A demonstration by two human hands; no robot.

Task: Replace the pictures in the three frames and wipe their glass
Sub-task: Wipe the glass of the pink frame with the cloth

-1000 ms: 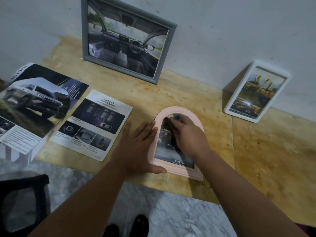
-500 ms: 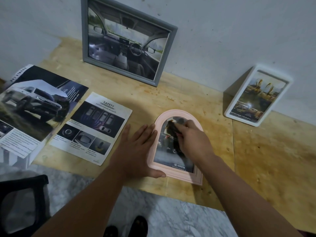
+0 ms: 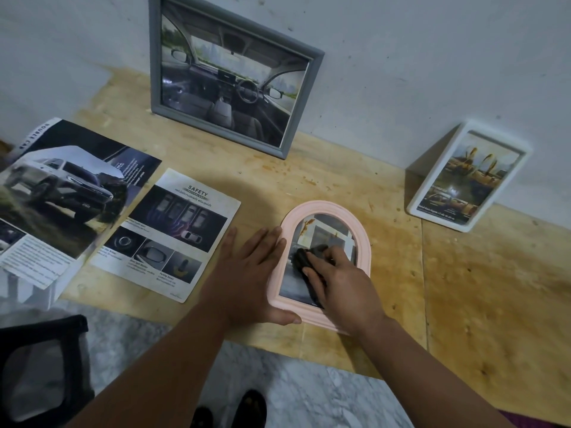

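A pink arched frame (image 3: pixel 361 230) lies flat on the wooden table (image 3: pixel 494 288) near its front edge. My right hand (image 3: pixel 343 282) holds a dark cloth (image 3: pixel 304 256) pressed on the frame's glass. My left hand (image 3: pixel 247 270) lies flat beside the frame, fingers straight against its left edge and thumb along its bottom corner. A grey frame (image 3: pixel 227 78) with a car-interior picture leans on the wall at the back. A white frame (image 3: pixel 469 177) with a yellowish picture leans on the wall at the right.
A car brochure (image 3: pixel 61 193) and a loose "Safety" page (image 3: pixel 167 233) lie on the table's left part. A black chair (image 3: pixel 40 366) stands at the lower left over the marble floor (image 3: pixel 309 396). My feet show below the table edge.
My right hand has slid the cloth down the glass from the arch's top toward the middle, uncovering the upper picture. The left hand has stayed in place.
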